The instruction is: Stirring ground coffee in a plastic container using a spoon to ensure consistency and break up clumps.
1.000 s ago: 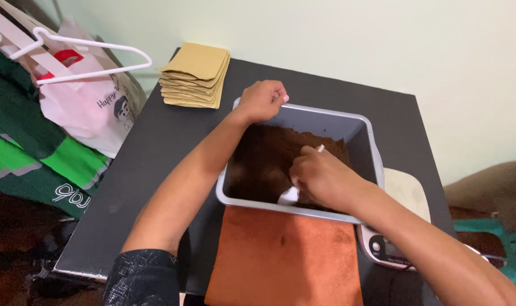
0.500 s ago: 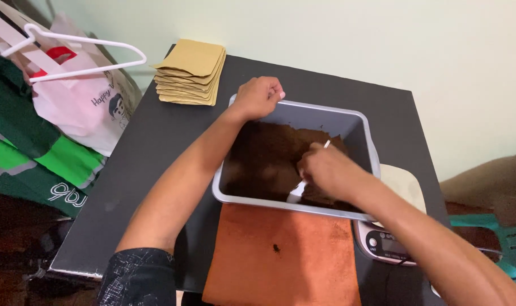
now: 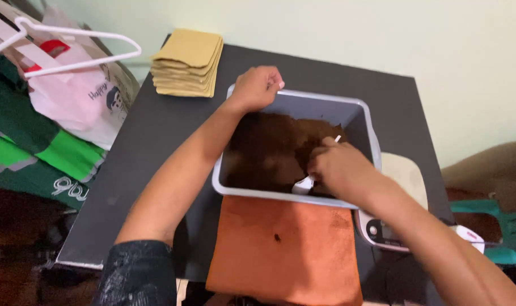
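Gripping the far-left rim of the grey tub (image 3: 364, 122), left hand (image 3: 257, 86) steadies it on the black table (image 3: 156, 141). Tub holds dark brown powder (image 3: 269, 148). Right hand (image 3: 338, 165) is closed around a white scoop (image 3: 303, 184) dug into it; a hasty lift could spill powder onto the orange cloth (image 3: 286, 249).

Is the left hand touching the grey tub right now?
Touching: the head view shows the left hand curled over the far rim of the grey tub.
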